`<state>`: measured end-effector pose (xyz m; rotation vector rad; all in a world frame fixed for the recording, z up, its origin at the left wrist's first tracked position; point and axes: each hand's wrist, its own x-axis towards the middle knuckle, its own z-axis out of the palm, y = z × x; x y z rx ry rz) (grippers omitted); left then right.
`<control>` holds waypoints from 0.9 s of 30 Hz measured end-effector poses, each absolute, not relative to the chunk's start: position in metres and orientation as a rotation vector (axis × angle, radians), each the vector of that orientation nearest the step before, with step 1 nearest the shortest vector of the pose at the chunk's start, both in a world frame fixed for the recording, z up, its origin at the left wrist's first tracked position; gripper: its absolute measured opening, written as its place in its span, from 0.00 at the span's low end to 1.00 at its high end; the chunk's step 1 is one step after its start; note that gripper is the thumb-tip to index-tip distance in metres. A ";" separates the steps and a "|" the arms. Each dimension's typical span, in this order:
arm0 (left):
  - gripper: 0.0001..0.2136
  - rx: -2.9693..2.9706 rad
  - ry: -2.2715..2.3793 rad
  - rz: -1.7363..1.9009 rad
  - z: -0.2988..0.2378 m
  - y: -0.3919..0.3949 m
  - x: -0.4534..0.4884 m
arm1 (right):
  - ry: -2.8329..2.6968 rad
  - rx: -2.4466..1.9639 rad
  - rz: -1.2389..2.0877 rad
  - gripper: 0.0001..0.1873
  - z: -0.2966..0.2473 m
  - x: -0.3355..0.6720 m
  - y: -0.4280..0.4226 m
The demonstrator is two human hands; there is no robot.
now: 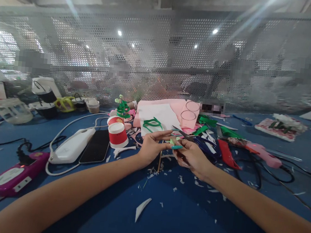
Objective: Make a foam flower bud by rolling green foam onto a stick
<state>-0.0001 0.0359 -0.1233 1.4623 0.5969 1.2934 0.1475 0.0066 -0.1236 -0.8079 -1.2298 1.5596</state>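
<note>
Left hand [154, 146] in narrow pinch on light-green piece [172, 141], midway between hands. Right hand [192, 157] curled beside it, blue-handled scissors [187, 135] just behind; can't tell what it grips. Red-and-white paper cup [117, 135] upside down, left of hands. Clear jar [13, 111] far left, contents unclear. White power bank [72, 145] beside black phone [95, 147].

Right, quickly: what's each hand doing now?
Left hand: partly closed, fingertips at the pale green piece; grip unclear.
Right hand: closed, apparently pinching the same piece.
</note>
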 end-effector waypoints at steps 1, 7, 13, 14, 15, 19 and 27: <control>0.23 1.467 0.588 1.288 -0.123 0.036 0.000 | -1.241 -0.820 1.571 0.19 -0.123 0.148 0.007; 0.22 1.463 0.552 1.222 -0.123 0.034 0.001 | -1.369 -0.825 1.626 0.18 -0.120 0.157 0.009; 0.21 1.431 0.592 1.198 -0.119 0.030 0.001 | -1.429 -0.757 1.651 0.17 -0.121 0.159 0.011; 0.21 1.433 0.594 1.193 -0.118 0.030 0.001 | -1.436 -0.754 1.653 0.17 -0.121 0.159 0.011; 0.21 1.436 0.595 1.186 -0.118 0.030 0.001 | -1.440 -0.752 1.650 0.18 -0.122 0.159 0.011; 0.19 1.432 0.581 1.165 -0.117 0.029 0.001 | -1.446 -0.726 1.640 0.20 -0.125 0.160 0.013; 0.19 1.381 0.564 1.216 -0.120 0.031 0.000 | -1.394 -0.665 1.676 0.18 -0.123 0.157 0.011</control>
